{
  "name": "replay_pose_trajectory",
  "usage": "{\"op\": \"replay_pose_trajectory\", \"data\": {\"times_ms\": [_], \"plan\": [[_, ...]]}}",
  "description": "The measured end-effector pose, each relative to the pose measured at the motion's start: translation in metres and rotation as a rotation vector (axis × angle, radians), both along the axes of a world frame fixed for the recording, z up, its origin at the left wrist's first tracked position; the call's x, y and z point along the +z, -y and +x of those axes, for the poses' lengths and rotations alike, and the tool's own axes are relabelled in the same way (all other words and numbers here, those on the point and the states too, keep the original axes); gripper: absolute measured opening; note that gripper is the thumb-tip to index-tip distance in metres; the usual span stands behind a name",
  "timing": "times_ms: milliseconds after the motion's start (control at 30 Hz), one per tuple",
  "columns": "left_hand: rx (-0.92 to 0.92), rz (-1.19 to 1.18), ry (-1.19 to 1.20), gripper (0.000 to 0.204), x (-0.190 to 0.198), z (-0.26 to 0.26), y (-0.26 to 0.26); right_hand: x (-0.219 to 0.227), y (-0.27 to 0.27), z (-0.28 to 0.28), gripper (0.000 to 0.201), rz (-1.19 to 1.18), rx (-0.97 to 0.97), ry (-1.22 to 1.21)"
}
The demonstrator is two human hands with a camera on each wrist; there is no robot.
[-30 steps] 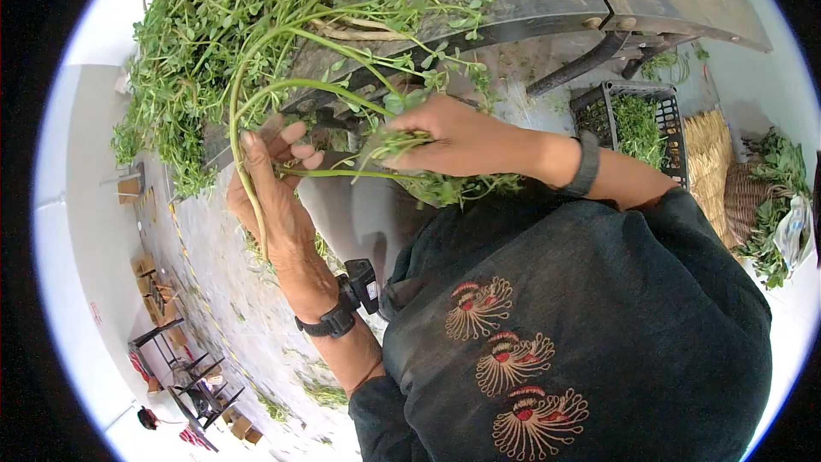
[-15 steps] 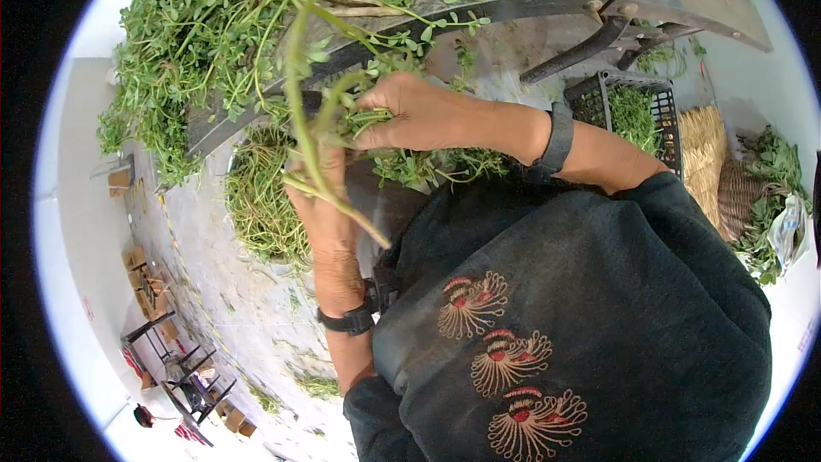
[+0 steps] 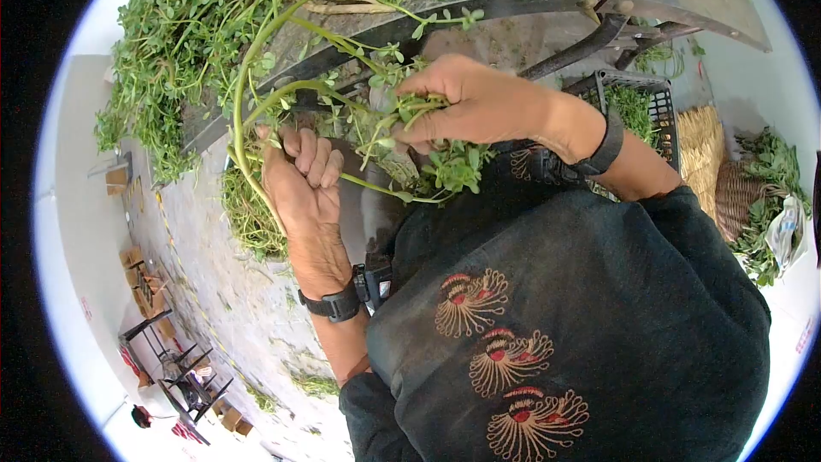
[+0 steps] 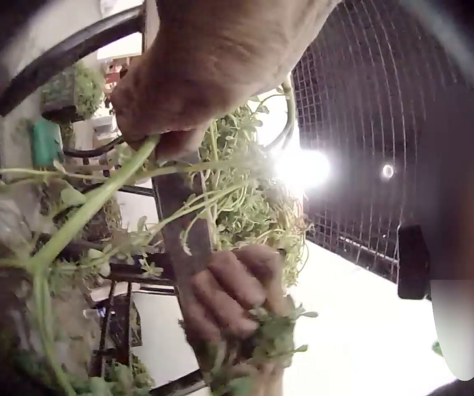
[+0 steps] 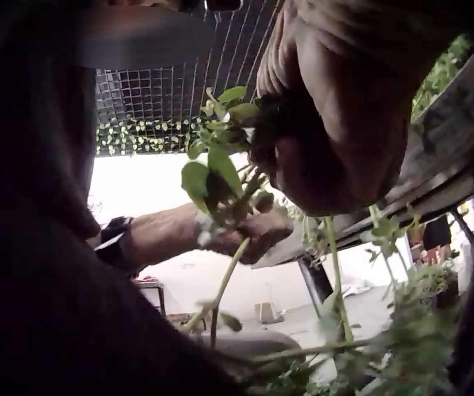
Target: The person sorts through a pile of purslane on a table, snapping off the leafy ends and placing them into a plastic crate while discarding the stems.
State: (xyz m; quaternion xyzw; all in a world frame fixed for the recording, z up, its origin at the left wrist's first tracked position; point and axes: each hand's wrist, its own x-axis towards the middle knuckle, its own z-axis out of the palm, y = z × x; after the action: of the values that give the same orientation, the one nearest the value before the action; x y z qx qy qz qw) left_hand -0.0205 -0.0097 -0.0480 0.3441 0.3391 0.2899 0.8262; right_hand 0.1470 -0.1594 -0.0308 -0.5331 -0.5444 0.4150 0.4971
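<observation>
A long branching purslane stem [image 3: 242, 111], thick and pale green, arches up from my left hand [image 3: 301, 175]. Its thumb and curled fingers grip the stem near the thick end, which sticks out past the wrist. To the right, my right hand [image 3: 487, 103] pinches a small bunch of leafy purslane sprigs [image 3: 419, 107] between thumb and fingers. The stem's side shoots reach across to that bunch. In the left wrist view, the forked stem [image 4: 97, 198] comes out from under the left hand. Leaves [image 5: 216, 177] poke out below the right hand in the right wrist view.
A big heap of purslane [image 3: 184, 60] covers the left of the dark table [image 3: 513, 7]. Below its edge lies a pile of stems [image 3: 248, 214]. At right stand a black crate [image 3: 665, 111] with greens, a straw bundle [image 3: 699, 150] and a wicker basket [image 3: 740, 192].
My left hand first came in against the right hand, the stem swinging with it, then moved back left. My right hand has shifted slightly right, keeping its bunch.
</observation>
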Motion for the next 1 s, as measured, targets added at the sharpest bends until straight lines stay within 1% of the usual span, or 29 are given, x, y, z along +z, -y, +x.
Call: {"op": "replay_pose_trajectory", "data": {"times_ms": [67, 100, 167, 200, 267, 300, 333, 367, 400, 433, 467, 533, 567, 600, 667, 700, 733, 800, 833, 867, 900, 967, 1000], "plan": [[-0.137, -0.224, 0.23, 0.044, 0.001, -0.002, -0.005, -0.004, -0.001, -0.012, 0.03, -0.009, -0.003, 0.095], [-0.136, -0.222, 0.231, 0.044, 0.003, -0.002, -0.007, -0.012, -0.002, -0.017, 0.035, -0.042, 0.019, 0.044], [-0.147, -0.37, 0.4, 0.042, 0.008, -0.003, -0.009, -0.024, 0.0, -0.024, 0.038, -0.071, 0.055, 0.055], [-0.143, -0.368, 0.401, 0.042, 0.011, -0.003, -0.011, -0.031, 0.0, -0.026, 0.04, -0.102, 0.09, 0.068], [-0.072, -0.462, 0.482, 0.039, 0.015, 0.0, -0.015, -0.041, 0.002, -0.027, 0.042, -0.064, 0.118, 0.073], [-0.171, -0.446, 0.594, 0.033, 0.015, 0.001, -0.017, -0.042, 0.003, -0.025, 0.042, -0.074, 0.152, 0.224], [-0.171, -0.446, 0.598, 0.033, 0.013, 0.003, -0.017, -0.043, 0.003, -0.024, 0.041, -0.084, 0.184, 0.374], [-0.09, -0.324, 0.483, 0.032, 0.012, 0.006, -0.016, -0.041, 0.004, -0.022, 0.041, -0.084, 0.184, 0.377], [-0.003, -0.207, 0.354, 0.032, 0.018, 0.008, -0.006, -0.037, 0.008, -0.023, 0.039, -0.202, 0.142, 0.216], [-0.041, -0.171, 0.364, 0.035, 0.023, 0.008, 0.005, -0.032, 0.008, -0.021, 0.036, -0.314, 0.092, 0.07], [-0.042, -0.17, 0.367, 0.035, 0.023, 0.008, 0.016, -0.027, 0.009, -0.019, 0.036, -0.313, 0.091, 0.073], [-0.242, -0.012, 0.184, 0.045, 0.023, 0.008, 0.029, -0.017, 0.009, -0.015, 0.035, -0.334, 0.055, -0.155], [-0.342, 0.013, 0.203, 0.04, 0.012, 0.005, 0.029, -0.02, 0.008, -0.016, 0.026, -0.384, 0.079, -0.256], [-0.344, 0.017, 0.206, 0.04, 0.005, 0.002, 0.031, -0.02, 0.007, -0.016, 0.026, -0.381, 0.078, -0.253], [-0.449, 0.233, -0.05, 0.034, -0.004, -0.002, 0.035, -0.02, 0.008, -0.019, 0.025, -0.36, 0.066, -0.279], [-0.392, 0.184, -0.031, 0.028, 0.0, 0.001, 0.039, -0.019, 0.008, -0.018, 0.025, -0.36, 0.066, -0.279], [-0.391, 0.184, -0.031, 0.028, -0.001, 0.0, 0.038, -0.016, 0.009, -0.017, 0.026, -0.331, 0.037, -0.297], [-0.408, 0.188, 0.067, 0.021, -0.005, 0.004, 0.028, -0.016, 0.005, -0.011, 0.028, -0.29, 0.005, -0.296], [-0.407, 0.191, 0.069, 0.021, -0.006, 0.005, 0.028, -0.019, 0.006, -0.01, 0.03, -0.261, -0.053, -0.124], [-0.362, 0.192, 0.037, 0.023, -0.007, 0.006, 0.03, -0.023, 0.006, -0.01, 0.033, -0.231, -0.111, 0.046], [-0.318, 0.193, 0.006, 0.025, -0.008, 0.008, 0.031, -0.025, 0.007, -0.009, 0.033, -0.228, -0.111, 0.048], [-0.301, 0.207, -0.007, 0.026, -0.009, 0.009, 0.03, -0.029, 0.009, -0.008, 0.039, -0.134, -0.105, 0.109], [-0.281, 0.219, -0.022, 0.027, -0.009, 0.009, 0.03, -0.031, 0.01, -0.008, 0.039, -0.135, -0.105, 0.11]]}}
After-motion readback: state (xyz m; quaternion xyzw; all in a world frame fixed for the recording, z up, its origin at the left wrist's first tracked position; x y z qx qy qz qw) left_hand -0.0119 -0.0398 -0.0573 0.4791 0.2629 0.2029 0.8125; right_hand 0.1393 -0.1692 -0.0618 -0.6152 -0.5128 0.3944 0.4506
